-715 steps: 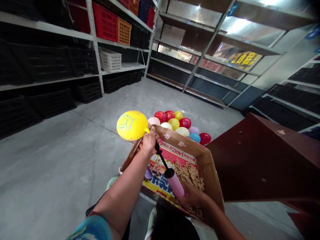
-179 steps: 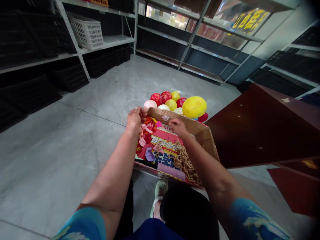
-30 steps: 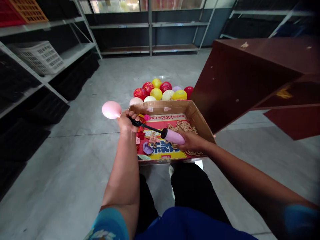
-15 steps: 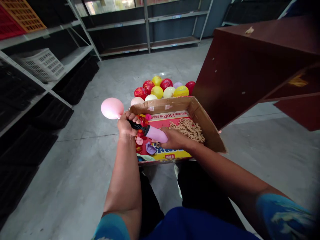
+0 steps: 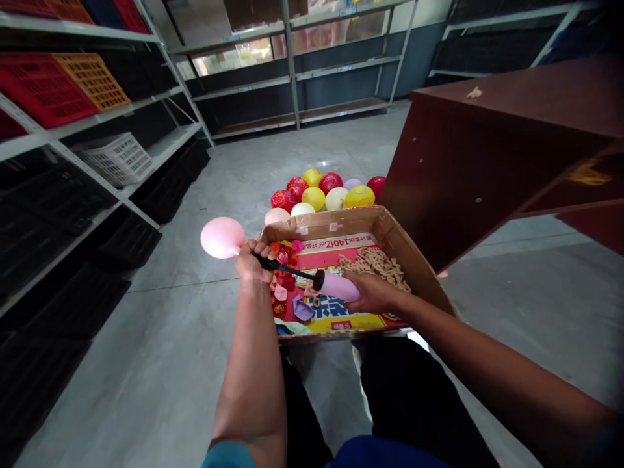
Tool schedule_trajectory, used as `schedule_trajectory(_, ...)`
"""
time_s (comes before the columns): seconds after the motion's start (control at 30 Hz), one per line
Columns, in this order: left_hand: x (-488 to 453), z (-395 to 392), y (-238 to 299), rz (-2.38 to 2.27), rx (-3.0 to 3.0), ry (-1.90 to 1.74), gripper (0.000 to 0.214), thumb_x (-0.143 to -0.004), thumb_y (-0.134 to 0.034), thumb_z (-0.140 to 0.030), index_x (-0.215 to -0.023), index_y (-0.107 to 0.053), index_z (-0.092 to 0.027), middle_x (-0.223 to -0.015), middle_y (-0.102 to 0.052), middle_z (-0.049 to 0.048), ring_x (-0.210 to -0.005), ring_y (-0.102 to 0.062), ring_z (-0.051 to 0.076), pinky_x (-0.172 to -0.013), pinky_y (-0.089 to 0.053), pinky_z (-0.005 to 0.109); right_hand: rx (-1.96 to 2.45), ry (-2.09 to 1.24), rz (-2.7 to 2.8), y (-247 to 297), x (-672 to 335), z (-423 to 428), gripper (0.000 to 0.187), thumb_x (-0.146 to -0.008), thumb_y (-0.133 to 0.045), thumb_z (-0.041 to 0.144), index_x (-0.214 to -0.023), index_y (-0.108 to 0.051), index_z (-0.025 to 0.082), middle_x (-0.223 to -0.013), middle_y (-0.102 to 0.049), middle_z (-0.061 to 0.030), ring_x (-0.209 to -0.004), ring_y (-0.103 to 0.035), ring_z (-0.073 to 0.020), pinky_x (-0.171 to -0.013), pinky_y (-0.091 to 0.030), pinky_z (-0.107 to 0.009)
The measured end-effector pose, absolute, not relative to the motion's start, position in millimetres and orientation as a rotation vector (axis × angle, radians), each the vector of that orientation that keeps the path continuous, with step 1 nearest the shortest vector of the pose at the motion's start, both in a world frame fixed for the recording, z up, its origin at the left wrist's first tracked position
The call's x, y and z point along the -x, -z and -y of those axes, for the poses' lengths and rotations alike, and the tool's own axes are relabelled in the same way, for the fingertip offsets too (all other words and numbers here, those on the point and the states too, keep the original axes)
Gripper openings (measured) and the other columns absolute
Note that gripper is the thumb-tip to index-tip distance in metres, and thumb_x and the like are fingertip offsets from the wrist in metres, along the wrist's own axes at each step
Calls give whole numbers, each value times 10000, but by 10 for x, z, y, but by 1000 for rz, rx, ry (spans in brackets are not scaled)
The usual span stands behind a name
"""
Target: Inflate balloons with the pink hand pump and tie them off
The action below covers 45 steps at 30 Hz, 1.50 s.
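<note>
My left hand is closed around the black nozzle end of a balloon pump, with the neck of a partly filled pink balloon at its far side. My right hand grips the pump's pink barrel. A length of thin black rod shows between the two halves. Both hands are above an open cardboard box. In it lie uninflated balloons, among them a purple one and several red ones to the left, and a pile of beige strands to the right.
Beyond the box, several inflated balloons rest on the grey floor. A dark red wooden desk stands close on the right. Metal shelves with crates run along the left, and more shelving stands at the back.
My right hand has drawn the pink barrel away from my left hand, baring the black rod. The scene sits a little lower in view; the pink balloon stays at my left hand.
</note>
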<state>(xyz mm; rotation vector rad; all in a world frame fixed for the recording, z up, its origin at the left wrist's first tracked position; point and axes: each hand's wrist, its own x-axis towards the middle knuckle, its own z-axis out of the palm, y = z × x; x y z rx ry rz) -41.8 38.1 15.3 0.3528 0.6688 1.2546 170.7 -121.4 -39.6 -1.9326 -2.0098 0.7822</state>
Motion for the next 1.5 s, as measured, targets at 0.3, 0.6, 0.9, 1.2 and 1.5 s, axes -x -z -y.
schedule_trajectory(0.3, 219, -336, -33, -689, -385, -1228, 241, -762, -410, -82, -609, -268, -203, -497, -271, -57, -391, -350, 82, -416, -347, 218, 1956, -702, 2010, 214, -1373, 871, 502, -668, -690, 434, -1091, -575, 189, -945, -700, -85, -817, -645, -239, -617, -403, -249)
schedule_trajectory(0.6, 283, -335, -80, -665, -372, -1261, 281, -792, -414, -109, -603, -229, -204, -501, -220, -62, -362, -251, 68, -364, -257, 214, 1791, -980, 1911, 473, -1759, 1071, 392, -629, -673, 255, -1008, -594, 195, -894, -695, -25, -747, -630, -180, -614, -436, -226)
schedule_trajectory(0.9, 234, -294, -93, -656, -380, -1322, 294, -818, -445, -164, -602, -249, -201, -511, -220, -66, -373, -235, 59, -360, -259, 205, 1820, -919, 1930, 606, -1861, 1116, 388, -626, -647, 219, -1010, -615, 181, -900, -692, -44, -761, -623, -212, -639, -452, -276)
schedule_trajectory(1.2, 168, -310, 25, -680, -445, -1310, 287, -779, -474, -168, -587, -264, -201, -497, -229, -69, -368, -249, 55, -349, -264, 195, 1736, -838, 1940, 325, -1391, 782, 418, -668, -683, 333, -1050, -601, 186, -890, -696, -58, -762, -638, -230, -624, -445, -285)
schedule_trajectory(1.5, 276, -306, -92, -694, -411, -1362, 284, -801, -466, -182, -606, -261, -209, -484, -244, -71, -349, -279, 64, -341, -290, 208, 1787, -967, 1929, 526, -1826, 1108, 333, -615, -648, 198, -942, -588, 178, -846, -666, -20, -721, -609, -186, -621, -450, -267)
